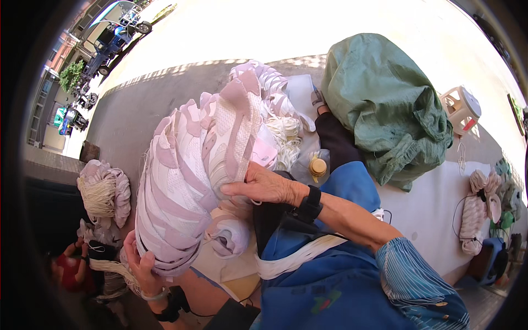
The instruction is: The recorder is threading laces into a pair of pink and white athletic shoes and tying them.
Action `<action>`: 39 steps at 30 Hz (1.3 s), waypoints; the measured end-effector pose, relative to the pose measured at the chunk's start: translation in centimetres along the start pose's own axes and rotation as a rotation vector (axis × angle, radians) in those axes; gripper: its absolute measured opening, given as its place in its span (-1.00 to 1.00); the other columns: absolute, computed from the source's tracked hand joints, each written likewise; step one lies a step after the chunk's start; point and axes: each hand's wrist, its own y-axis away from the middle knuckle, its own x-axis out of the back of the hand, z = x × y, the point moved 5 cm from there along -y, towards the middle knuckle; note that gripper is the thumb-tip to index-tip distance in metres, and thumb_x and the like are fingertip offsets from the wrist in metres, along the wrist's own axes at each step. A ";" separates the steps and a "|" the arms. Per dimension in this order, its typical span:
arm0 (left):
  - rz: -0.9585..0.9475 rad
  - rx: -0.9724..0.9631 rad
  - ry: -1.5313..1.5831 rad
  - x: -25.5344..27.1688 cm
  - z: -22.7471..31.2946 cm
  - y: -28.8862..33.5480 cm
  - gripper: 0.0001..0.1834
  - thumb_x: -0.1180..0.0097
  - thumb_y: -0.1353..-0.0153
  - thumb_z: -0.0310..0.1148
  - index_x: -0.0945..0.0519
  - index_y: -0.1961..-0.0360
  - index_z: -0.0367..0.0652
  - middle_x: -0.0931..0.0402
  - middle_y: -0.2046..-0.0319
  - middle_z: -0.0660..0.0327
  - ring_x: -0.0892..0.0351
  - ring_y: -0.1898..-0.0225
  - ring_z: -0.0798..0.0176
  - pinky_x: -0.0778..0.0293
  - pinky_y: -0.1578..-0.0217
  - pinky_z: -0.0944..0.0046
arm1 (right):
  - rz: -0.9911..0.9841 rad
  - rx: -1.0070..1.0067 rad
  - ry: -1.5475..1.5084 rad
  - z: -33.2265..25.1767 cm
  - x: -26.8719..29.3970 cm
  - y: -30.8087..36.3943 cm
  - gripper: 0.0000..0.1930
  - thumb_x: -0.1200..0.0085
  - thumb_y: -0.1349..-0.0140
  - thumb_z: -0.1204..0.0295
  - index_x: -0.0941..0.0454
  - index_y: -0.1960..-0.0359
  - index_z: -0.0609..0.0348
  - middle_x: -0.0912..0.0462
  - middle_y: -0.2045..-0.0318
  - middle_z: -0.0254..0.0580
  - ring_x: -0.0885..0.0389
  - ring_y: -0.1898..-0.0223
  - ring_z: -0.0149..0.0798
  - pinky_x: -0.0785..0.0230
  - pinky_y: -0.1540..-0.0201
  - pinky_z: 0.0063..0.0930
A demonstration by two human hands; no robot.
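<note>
A thick, curved stack of white and pale pink mesh shoe uppers (173, 187) leans across the left of my lap. My left hand (144, 267) cups its lower end, thumb and fingers closed round the edge. My right hand (269, 184) pinches the near end of one shoe upper (234, 132) at the stack's right side, thumb on top; the other fingers are partly hidden. Beyond lie more stacked uppers (267, 80) and a tangle of cream cords (285, 135). A rolled pale upper (228, 239) rests below the stack.
A large green sack (379, 104) stands ahead right, near a white stool (462, 110). A clear bottle with a yellow cap (317, 166) is by my knee. Bundles sit left (102, 192) and right (476, 212). A person in red (74, 269) is lower left; a blue tricycle (113, 41) stands far left.
</note>
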 end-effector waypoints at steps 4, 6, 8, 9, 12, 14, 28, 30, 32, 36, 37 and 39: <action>-0.009 -0.099 -0.013 -3.8 1.6 -0.8 -0.26 -0.17 0.06 -0.14 -0.30 -0.11 -0.38 -0.40 0.07 0.05 -0.38 0.02 0.18 -0.26 -0.06 0.23 | 0.135 0.027 -0.373 -2.4 4.5 1.6 -0.60 -0.12 -0.21 0.12 -0.59 0.48 0.29 -0.43 0.62 -0.48 -0.27 0.55 -0.57 -0.12 0.57 -0.55; 0.002 -0.155 -0.020 -5.0 2.1 -1.6 -0.27 -0.20 0.05 -0.16 -0.31 -0.11 -0.38 -0.40 0.07 0.05 -0.38 0.02 0.18 -0.25 -0.07 0.23 | 0.110 -0.125 -0.207 -2.6 6.4 2.0 -0.62 -0.12 -0.22 0.12 -0.61 0.41 0.27 -0.45 0.56 -0.50 -0.26 0.55 -0.58 -0.12 0.56 -0.60; -0.021 -0.195 -0.032 -5.4 2.9 -2.8 -0.27 -0.22 0.05 -0.16 -0.31 -0.11 -0.37 -0.39 0.07 0.05 -0.39 0.02 0.17 -0.25 -0.07 0.23 | 0.179 0.002 -0.355 -3.0 7.1 1.4 -0.61 -0.11 -0.23 0.14 -0.61 0.34 0.31 -0.48 0.52 -0.48 -0.28 0.51 -0.60 -0.16 0.50 -0.62; -0.007 -0.200 -0.020 -5.4 3.1 -3.0 -0.27 -0.22 0.04 -0.16 -0.31 -0.11 -0.38 -0.39 0.06 0.05 -0.38 0.02 0.17 -0.25 -0.07 0.22 | 0.177 -0.022 -0.330 -5.0 7.3 1.6 -0.62 -0.11 -0.23 0.14 -0.61 0.33 0.31 -0.51 0.48 -0.47 -0.30 0.47 -0.60 -0.19 0.45 -0.62; -0.002 -0.243 -0.027 -6.3 3.5 -3.3 -0.27 -0.17 0.02 -0.14 -0.30 -0.11 -0.39 -0.39 0.04 0.04 -0.38 0.02 0.17 -0.25 -0.06 0.22 | 0.165 0.006 -0.321 -5.4 8.6 1.1 -0.63 -0.11 -0.24 0.17 -0.61 0.26 0.31 -0.56 0.39 -0.42 -0.35 0.37 -0.57 -0.25 0.32 -0.59; -0.001 -0.268 -0.044 -6.7 3.4 -2.8 -0.27 -0.13 0.01 -0.12 -0.28 -0.12 -0.39 -0.39 0.03 0.02 -0.38 0.02 0.17 -0.26 -0.05 0.22 | 0.144 0.046 -0.338 -5.5 8.9 1.7 -0.63 -0.11 -0.24 0.18 -0.60 0.21 0.31 -0.58 0.33 -0.39 -0.38 0.31 -0.54 -0.29 0.25 -0.56; -0.230 -0.560 -0.665 -16.8 8.4 3.2 -0.31 -0.31 0.28 -0.24 -0.39 0.06 -0.29 -0.32 0.22 0.01 -0.37 0.14 -0.04 -0.30 0.06 0.08 | 0.479 -0.119 -1.114 5.6 9.0 12.7 -0.46 0.05 -0.35 0.26 -0.18 -0.31 0.14 -0.36 -0.23 -0.21 -0.34 -0.23 -0.23 -0.16 -0.29 -0.18; -0.275 -0.607 -0.716 -19.7 9.1 2.9 -0.36 -0.32 0.28 -0.26 -0.40 0.10 -0.25 -0.32 0.25 0.00 -0.36 0.16 -0.09 -0.31 0.10 0.05 | 0.556 -0.091 -1.115 7.5 9.9 13.2 -0.49 0.10 -0.37 0.23 -0.20 -0.29 0.15 -0.39 -0.22 -0.20 -0.35 -0.22 -0.23 -0.14 -0.30 -0.18; -0.313 -0.655 -0.796 -22.4 8.9 2.6 -0.37 -0.33 0.30 -0.27 -0.41 0.12 -0.24 -0.34 0.27 0.01 -0.36 0.16 -0.09 -0.31 0.10 0.04 | 0.696 -0.326 -1.206 10.1 9.4 14.5 -0.53 0.13 -0.37 0.26 -0.25 -0.26 0.17 -0.43 -0.18 -0.18 -0.40 -0.18 -0.21 -0.22 -0.24 -0.22; -0.359 -0.745 -0.893 -25.0 9.5 2.8 -0.37 -0.34 0.31 -0.27 -0.41 0.13 -0.22 -0.35 0.27 0.01 -0.37 0.17 -0.09 -0.32 0.11 0.03 | 0.762 -0.428 -1.212 12.7 8.7 15.5 -0.49 0.00 -0.30 0.24 -0.28 -0.21 0.23 -0.46 -0.13 -0.13 -0.50 -0.08 -0.11 -0.40 -0.03 -0.13; -0.378 -0.748 -0.894 -25.2 9.4 2.7 -0.37 -0.34 0.31 -0.27 -0.41 0.13 -0.22 -0.35 0.27 0.01 -0.37 0.17 -0.09 -0.32 0.11 0.03 | 0.829 -0.451 -1.161 13.0 9.0 16.0 -0.48 -0.01 -0.28 0.22 -0.30 -0.17 0.29 -0.49 -0.08 -0.04 -0.53 -0.03 -0.05 -0.41 0.03 -0.09; -0.393 -0.671 -0.830 -24.7 9.0 1.8 -0.37 -0.35 0.33 -0.27 -0.42 0.14 -0.22 -0.35 0.27 0.01 -0.38 0.18 -0.08 -0.34 0.11 0.04 | 0.854 -0.436 -1.143 12.9 9.5 16.3 -0.48 -0.01 -0.28 0.21 -0.30 -0.16 0.33 -0.49 -0.07 -0.01 -0.52 -0.03 -0.02 -0.41 0.02 -0.08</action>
